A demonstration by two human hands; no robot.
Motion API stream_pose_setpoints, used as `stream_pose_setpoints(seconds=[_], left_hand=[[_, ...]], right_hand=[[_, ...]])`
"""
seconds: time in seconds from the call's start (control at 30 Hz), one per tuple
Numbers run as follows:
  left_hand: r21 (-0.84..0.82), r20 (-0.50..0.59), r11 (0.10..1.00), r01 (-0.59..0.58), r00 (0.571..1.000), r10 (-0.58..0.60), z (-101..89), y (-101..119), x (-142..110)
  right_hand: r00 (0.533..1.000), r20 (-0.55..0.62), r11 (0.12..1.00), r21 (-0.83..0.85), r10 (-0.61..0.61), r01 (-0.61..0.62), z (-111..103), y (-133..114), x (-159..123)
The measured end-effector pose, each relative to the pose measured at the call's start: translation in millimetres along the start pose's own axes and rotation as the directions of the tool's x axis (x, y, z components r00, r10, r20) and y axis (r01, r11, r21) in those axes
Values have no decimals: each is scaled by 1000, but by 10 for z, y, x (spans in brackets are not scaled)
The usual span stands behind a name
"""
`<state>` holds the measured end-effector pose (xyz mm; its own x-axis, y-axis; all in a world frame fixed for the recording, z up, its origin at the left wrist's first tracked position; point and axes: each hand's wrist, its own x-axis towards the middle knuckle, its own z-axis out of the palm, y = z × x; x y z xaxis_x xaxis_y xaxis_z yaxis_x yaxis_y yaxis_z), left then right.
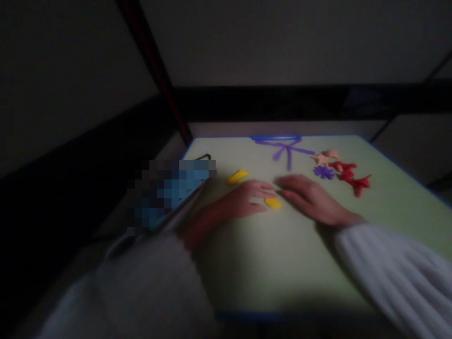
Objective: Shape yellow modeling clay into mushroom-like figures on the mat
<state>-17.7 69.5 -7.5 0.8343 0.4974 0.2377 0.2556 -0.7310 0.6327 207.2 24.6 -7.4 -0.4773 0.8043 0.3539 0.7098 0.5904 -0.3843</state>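
Note:
My left hand (247, 200) rests low over the pale board, its fingers apart. By its thumb and fingertips lies a flat oval piece of yellow clay (273, 203); whether they touch is hard to tell. My right hand (310, 200) is on the other side of that piece, palm down with fingers stretched toward the left hand and nothing visible in them. Behind the left hand sits another, thicker lump of yellow clay (238, 177). The picture is dark and somewhat smeared.
Purple clay strips (288, 151) are laid out at the board's back. Right of them are a peach star shape (320, 159), a purple flower shape (324, 172) and red clay shapes (353, 177). A pixelated blue object (176, 193) stands along the left edge of the pale board (268, 268).

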Motion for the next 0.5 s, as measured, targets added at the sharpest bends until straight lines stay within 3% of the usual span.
stream_pose_setpoints(seconds=[0.07,0.13,0.3,0.4,0.5], left_hand=[[1,-16,1000,-1,1000,1,-41,-1,-57],[-34,-127,999,12,992,-16,-66,-3,-85],[-181,-434,981,67,890,-141,-65,2,-51],[-189,-494,976,108,849,-190,-50,-18,-21],[-211,-493,968,136,840,-226,-37,-51,-5]], right_hand=[[1000,26,1000,0,-12,12,-35,-48,-6],[994,82,997,1,-77,77,-49,-120,-25],[937,265,968,-35,-229,247,92,-291,-135],[927,314,965,-92,-207,247,211,-328,-186],[929,327,972,-96,-173,215,247,-334,-192]])
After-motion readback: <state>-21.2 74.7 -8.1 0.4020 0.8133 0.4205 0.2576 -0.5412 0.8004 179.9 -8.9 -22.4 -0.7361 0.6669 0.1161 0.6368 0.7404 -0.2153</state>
